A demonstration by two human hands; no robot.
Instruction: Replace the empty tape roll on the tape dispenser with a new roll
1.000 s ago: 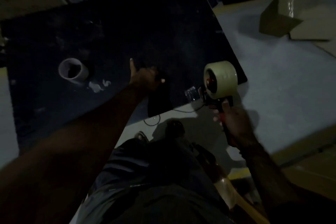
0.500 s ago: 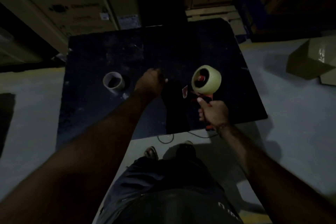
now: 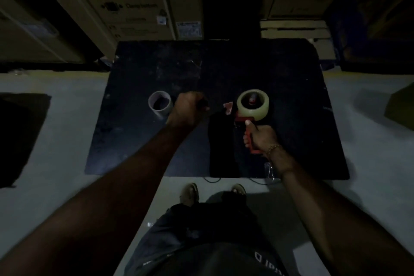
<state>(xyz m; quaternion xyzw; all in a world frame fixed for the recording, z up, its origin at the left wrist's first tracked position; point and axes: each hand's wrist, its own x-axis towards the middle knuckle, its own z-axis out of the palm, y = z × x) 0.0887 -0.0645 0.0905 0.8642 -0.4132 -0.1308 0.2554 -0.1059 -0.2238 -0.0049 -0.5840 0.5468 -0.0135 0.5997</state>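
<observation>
Your right hand (image 3: 261, 135) is clenched around the red handle of the tape dispenser (image 3: 245, 122), holding it over the dark surface (image 3: 291, 87). A full roll of clear tape (image 3: 253, 105) sits mounted on the dispenser. Your left hand (image 3: 187, 108) is curled into a loose fist over the surface; whether it grips anything, you cannot tell in this dim light. Just left of that hand, the empty cardboard core (image 3: 160, 104) stands on the surface.

Warehouse: stacked appliance cartons (image 3: 118, 4), concrete floor (image 3: 56, 141)
</observation>
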